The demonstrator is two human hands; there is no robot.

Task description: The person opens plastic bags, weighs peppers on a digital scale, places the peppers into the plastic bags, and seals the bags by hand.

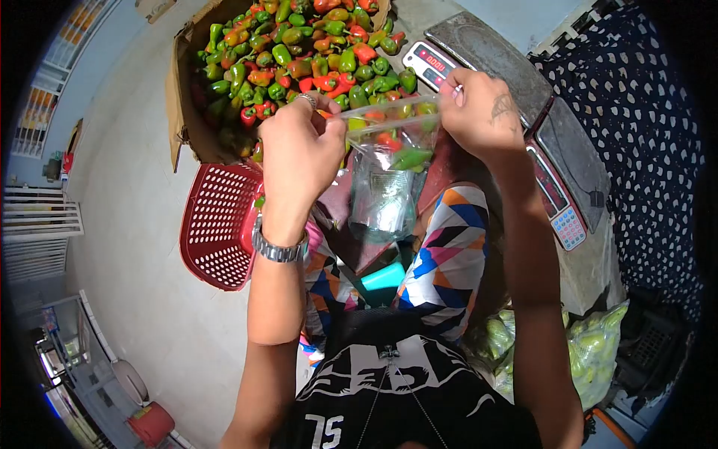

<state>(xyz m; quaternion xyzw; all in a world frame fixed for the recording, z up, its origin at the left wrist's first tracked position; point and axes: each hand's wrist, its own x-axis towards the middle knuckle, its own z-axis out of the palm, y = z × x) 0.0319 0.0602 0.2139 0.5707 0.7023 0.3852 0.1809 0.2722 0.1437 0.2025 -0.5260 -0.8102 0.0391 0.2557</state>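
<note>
A clear plastic bag (pixel 389 187) hangs between my two hands, its top edge stretched across. My left hand (pixel 305 142) pinches one top corner; a ring and a metal watch are on that arm. The other top corner is pinched by my right hand (pixel 482 112), which has a tattoo on its back. Through the bag's upper part show a green pepper (pixel 413 158) and a red one; I cannot tell whether all of them are inside. Behind the bag, many red and green peppers (pixel 299 60) fill a cardboard box (pixel 179 112).
A red perforated basket (pixel 217 232) stands at the left. Two digital scales (pixel 430 63) (pixel 565 217) are at the right, beside a dark patterned cloth (pixel 628 112). Filled clear bags (pixel 594 352) lie at the lower right. A turquoise object (pixel 384 278) sits between the knees.
</note>
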